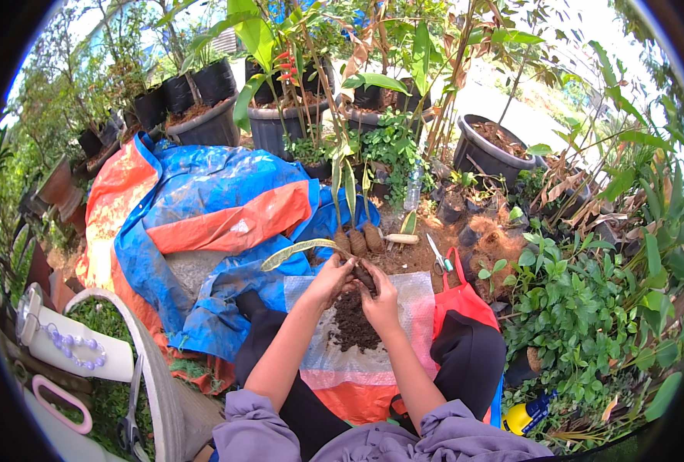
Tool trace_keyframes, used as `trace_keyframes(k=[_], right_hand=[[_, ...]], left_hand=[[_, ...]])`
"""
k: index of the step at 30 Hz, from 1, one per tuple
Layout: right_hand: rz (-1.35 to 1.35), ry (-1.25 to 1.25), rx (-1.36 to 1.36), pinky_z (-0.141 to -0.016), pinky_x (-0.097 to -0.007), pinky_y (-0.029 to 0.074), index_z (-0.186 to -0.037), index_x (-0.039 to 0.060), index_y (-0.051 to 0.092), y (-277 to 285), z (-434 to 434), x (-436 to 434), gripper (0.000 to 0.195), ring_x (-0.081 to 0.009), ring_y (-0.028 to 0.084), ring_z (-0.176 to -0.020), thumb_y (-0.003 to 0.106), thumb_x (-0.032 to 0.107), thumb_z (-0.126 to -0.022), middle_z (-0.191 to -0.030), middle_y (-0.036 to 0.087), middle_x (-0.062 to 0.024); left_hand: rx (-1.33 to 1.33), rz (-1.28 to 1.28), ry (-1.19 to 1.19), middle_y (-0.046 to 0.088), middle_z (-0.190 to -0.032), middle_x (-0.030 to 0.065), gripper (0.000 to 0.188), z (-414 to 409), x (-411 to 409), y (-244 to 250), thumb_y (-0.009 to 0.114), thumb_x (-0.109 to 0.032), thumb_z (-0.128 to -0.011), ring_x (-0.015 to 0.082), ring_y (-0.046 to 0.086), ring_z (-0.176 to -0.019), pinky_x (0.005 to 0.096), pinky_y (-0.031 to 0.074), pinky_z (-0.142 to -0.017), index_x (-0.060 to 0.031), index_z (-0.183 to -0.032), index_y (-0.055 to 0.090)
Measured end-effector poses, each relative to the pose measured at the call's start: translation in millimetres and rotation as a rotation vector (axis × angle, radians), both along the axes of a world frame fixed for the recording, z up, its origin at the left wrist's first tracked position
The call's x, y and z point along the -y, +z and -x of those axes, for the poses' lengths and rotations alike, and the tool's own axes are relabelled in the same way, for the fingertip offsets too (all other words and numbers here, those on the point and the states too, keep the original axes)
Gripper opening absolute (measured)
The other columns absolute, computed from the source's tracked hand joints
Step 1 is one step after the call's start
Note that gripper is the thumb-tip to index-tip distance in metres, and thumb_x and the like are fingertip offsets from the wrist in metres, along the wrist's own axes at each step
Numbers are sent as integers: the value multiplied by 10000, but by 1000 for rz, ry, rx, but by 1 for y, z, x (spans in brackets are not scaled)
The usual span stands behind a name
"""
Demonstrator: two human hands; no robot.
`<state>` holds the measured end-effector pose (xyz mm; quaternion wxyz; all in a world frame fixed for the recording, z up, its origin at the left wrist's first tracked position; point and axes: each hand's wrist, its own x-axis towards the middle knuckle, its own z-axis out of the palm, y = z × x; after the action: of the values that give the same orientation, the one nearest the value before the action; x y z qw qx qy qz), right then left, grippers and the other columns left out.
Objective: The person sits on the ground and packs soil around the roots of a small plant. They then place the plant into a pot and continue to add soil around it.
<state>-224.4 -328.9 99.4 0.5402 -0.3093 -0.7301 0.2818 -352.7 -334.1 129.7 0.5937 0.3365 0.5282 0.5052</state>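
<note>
My left hand point(331, 282) and my right hand point(381, 291) meet over a sheet of bubble wrap point(408, 358). Between them they grip a small plant's dark, soil-covered base point(365, 278), partly hidden by fingers. Its long variegated leaf point(296, 252), apparently a snake plant's, bends out to the left. Below the hands, a heap of dark loose soil point(354, 326) lies on the wrap. Just beyond stand three brown wrapped root balls point(357, 242) in a row, each with upright leaves. To their right lies a tool with a pale handle point(402, 238).
Scissors point(438, 259) and a red bag point(463, 303) lie to the right, near coconut fibre point(492, 245). A clear bottle point(413, 193) stands beyond. Blue-orange tarpaulin point(215, 179) covers the left. Black pots point(495, 147) line the back. A tumbler point(82, 346) is at left; a yellow bottle point(518, 418) lies low right.
</note>
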Motion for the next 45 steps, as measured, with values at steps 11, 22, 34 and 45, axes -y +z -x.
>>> trace_keyframes(k=[11, 22, 34, 45], right_hand=[[114, 146, -89, -1001, -371, 237, -1235, -17, 387, 2, 17, 9, 407, -285, 335, -1211, 456, 148, -869, -1275, 382, -191], [-210, -147, 357, -994, -560, 73, -1263, 117, 411, -9, 17, 4, 432, -419, 198, -1249, 360, 328, -889, -1369, 246, -170], [-257, -144, 119, -990, -437, 254, -1213, 31, 447, -27, 24, -5, 382, -353, 335, -1201, 325, 233, -912, -1315, 345, -171], [923, 175, -514, -871, -310, 372, -1133, -48, 451, -37, 23, -42, 588, -195, 499, -972, 438, 471, -856, -1047, 537, -122]], left_hand=[[680, -189, 237, 544, -1058, 127, 527, -19, -20, -39, 363, -512, -862, 231, 524, -955, 353, 429, -836, -46, -1084, 468], [669, -39, 274, 590, -784, 89, 508, -6, -40, -94, 413, -535, -835, 190, 568, -660, 317, 472, -559, -53, -955, 520], [221, 24, 516, 441, -542, 11, 509, -8, -35, -64, 425, -565, -819, 155, 427, -408, 303, 335, -359, -83, -659, 470], [-85, -299, 445, 509, -741, 60, 718, -43, -41, -87, 251, -687, -786, 159, 496, -684, 276, 387, -637, -50, -1076, 413]])
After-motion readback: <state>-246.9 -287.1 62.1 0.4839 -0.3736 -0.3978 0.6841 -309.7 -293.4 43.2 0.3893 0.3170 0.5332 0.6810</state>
